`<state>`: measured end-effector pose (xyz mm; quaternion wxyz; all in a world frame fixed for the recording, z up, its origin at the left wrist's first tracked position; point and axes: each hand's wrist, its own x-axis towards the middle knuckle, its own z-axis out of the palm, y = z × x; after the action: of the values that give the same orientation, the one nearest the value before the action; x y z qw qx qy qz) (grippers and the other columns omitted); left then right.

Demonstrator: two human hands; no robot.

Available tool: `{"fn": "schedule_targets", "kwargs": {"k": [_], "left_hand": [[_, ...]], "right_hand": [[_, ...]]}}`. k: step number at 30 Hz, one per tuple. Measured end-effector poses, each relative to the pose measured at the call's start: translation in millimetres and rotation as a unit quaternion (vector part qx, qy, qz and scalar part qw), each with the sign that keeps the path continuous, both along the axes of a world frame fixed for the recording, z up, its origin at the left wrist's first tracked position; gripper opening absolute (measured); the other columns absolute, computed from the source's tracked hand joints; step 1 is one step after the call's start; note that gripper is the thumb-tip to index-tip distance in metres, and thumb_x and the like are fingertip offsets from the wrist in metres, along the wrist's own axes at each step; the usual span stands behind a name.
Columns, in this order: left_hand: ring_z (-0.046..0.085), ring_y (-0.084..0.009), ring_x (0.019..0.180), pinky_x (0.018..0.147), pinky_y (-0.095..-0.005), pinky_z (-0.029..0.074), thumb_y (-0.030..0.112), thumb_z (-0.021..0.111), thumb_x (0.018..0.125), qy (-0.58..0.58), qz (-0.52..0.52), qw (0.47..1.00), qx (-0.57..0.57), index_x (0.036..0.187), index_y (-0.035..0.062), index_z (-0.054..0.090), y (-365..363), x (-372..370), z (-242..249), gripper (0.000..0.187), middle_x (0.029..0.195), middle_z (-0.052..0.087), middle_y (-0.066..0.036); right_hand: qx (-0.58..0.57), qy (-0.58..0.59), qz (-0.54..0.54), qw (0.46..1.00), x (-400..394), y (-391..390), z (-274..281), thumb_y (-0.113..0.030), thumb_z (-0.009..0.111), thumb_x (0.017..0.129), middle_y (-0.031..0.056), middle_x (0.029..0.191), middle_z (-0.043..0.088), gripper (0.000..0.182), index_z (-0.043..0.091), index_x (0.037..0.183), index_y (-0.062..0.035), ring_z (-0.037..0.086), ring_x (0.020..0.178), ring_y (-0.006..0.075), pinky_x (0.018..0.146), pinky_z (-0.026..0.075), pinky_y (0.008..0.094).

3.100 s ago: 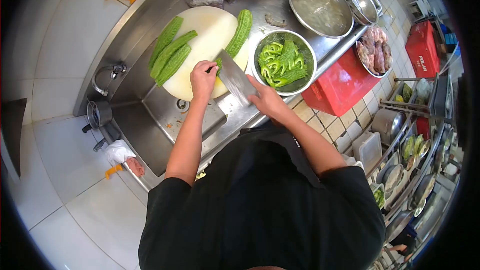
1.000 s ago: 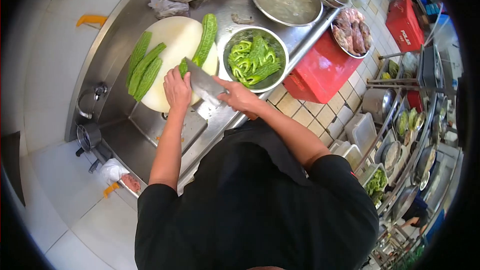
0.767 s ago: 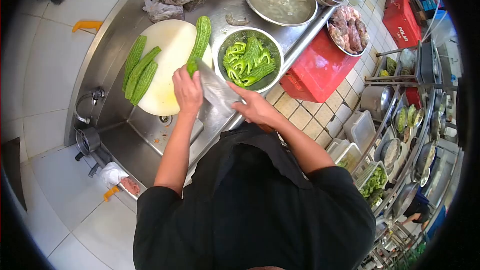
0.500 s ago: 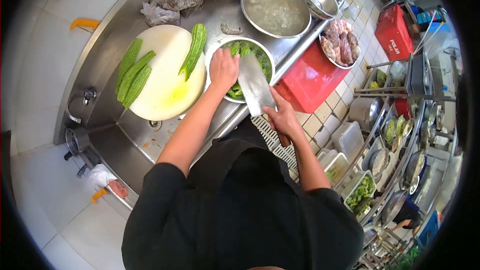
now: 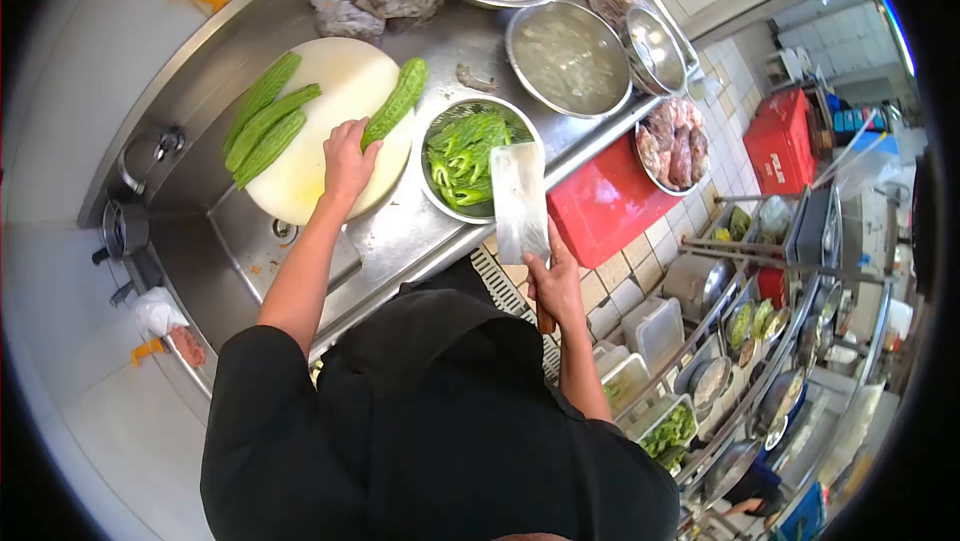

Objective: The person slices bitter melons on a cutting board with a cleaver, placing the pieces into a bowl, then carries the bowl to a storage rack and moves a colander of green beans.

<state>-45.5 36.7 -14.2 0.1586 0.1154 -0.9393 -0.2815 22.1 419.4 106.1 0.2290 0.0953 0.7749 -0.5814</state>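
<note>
Though long, gourd (image 5: 399, 99) at left fingers (image 5: 348, 130)

Far red box (image 5: 780, 146): white lettering (image 5: 777, 167) on its side reads "POLAR".
Line beneath: smaller white marks (image 5: 779, 178), too small to read.

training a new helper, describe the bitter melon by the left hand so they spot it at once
On the steel sink counter is a round white cutting board. Along the board's edge nearest the perforated colander lies the bitter melon, its near end by the left hand. It lies alone; three other bitter melons sit together at the opposite edge.
</note>
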Motion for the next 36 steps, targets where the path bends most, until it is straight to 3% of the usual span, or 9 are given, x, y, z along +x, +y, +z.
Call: {"fn": "schedule_targets", "kwargs": {"k": [7,10,13,21,23,25,28,31,36], "left_hand": [[0.058,-0.0341,0.121,0.104,-0.0456,0.044,0.021,0.082,0.082,-0.008,0.032,0.998,0.048,0.126,0.002,0.069,-39.1,63.9,4.1,0.05,0.125,0.067,-0.016],[0.06,-0.0358,0.119,0.105,-0.0442,0.047,0.015,0.083,0.081,0.036,0.026,0.994,0.099,0.124,0.0016,0.07,-49.4,75.0,0.0,0.047,0.123,0.068,-0.017],[0.061,-0.0352,0.118,0.105,-0.0423,0.048,0.012,0.081,0.082,0.022,0.027,0.993,0.113,0.118,0.0014,0.071,-51.5,76.9,0.6,0.039,0.121,0.068,-0.016],[0.065,-0.0335,0.108,0.097,-0.0408,0.052,0.009,0.078,0.083,0.009,0.029,0.992,0.122,0.108,0.0003,0.074,-50.4,66.8,11.8,0.027,0.111,0.071,-0.015],[0.065,-0.0338,0.107,0.097,-0.0409,0.052,0.009,0.078,0.083,0.005,0.026,0.992,0.121,0.107,0.0004,0.074,-50.5,65.9,13.9,0.027,0.11,0.071,-0.015],[0.065,-0.0338,0.106,0.096,-0.0409,0.052,0.009,0.078,0.082,0.001,0.027,0.992,0.119,0.107,0.0005,0.074,-50.4,65.1,14.5,0.026,0.109,0.071,-0.015],[0.066,-0.0337,0.105,0.095,-0.0409,0.052,0.01,0.08,0.082,-0.003,0.034,0.993,0.117,0.105,0.0012,0.076,-49.6,64.1,14.8,0.025,0.108,0.072,-0.014],[0.067,-0.0331,0.104,0.094,-0.04,0.053,0.01,0.081,0.081,0.005,0.027,0.99,0.136,0.105,0.0015,0.077,-52.9,63.6,11.0,0.026,0.108,0.072,-0.015],[0.068,-0.0326,0.103,0.093,-0.0387,0.054,0.01,0.081,0.082,0.034,0.04,0.987,0.151,0.109,0.0014,0.078,-51.4,68.2,3.1,0.029,0.108,0.072,-0.016]], "right_hand": [[0.028,-0.005,0.197,0.98,-19.1,-80.1,1.8,-0.004,0.065,0.097,0.0044,0.076,0.062,0.078,0.032,0.165,-0.0193,0.052,0.056,0.0089,0.05,0.047,0.0297],[0.067,0.011,0.255,0.964,-25.0,-113.6,8.9,-0.01,0.069,0.095,0.0211,0.094,0.074,0.076,0.036,0.163,-0.0218,0.069,0.067,0.0258,0.069,0.056,0.0392],[0.071,0.069,0.283,0.954,-33.1,-134.0,-12.3,-0.01,0.069,0.093,0.0327,0.129,0.065,0.077,0.037,0.162,-0.0217,0.062,0.12,0.0456,0.1,0.05,0.0441],[0.117,0.072,0.288,0.948,-41.9,-158.4,-20.7,-0.012,0.068,0.094,0.0346,0.12,0.067,0.075,0.037,0.162,-0.0214,0.065,0.115,0.0485,0.099,0.05,0.0472],[0.123,0.117,0.291,0.942,-42.2,-159.1,-24.0,-0.012,0.068,0.094,0.0271,0.1,0.065,0.075,0.037,0.162,-0.021,0.062,0.093,0.0381,0.084,0.05,0.0439],[0.124,0.201,0.296,0.925,-44.7,-159.4,-37.7,-0.011,0.068,0.095,0.0117,0.061,0.062,0.076,0.037,0.163,-0.0209,0.057,0.049,0.0171,0.055,0.051,0.036],[0.105,0.181,0.282,0.936,-48.7,-177.4,-53.9,-0.012,0.068,0.095,0.0145,0.061,0.061,0.076,0.037,0.163,-0.0195,0.057,0.05,0.0188,0.057,0.051,0.0372],[0.105,0.102,0.288,0.946,-61.4,-215.7,-57.2,-0.014,0.068,0.093,0.0329,0.091,0.069,0.077,0.035,0.162,-0.0158,0.07,0.087,0.0475,0.082,0.053,0.0491],[0.102,0.128,0.318,0.934,-43.0,-201.4,-55.3,-0.014,0.068,0.093,0.0319,0.086,0.068,0.076,0.036,0.162,-0.0152,0.069,0.082,0.0453,0.08,0.053,0.0475]]}}
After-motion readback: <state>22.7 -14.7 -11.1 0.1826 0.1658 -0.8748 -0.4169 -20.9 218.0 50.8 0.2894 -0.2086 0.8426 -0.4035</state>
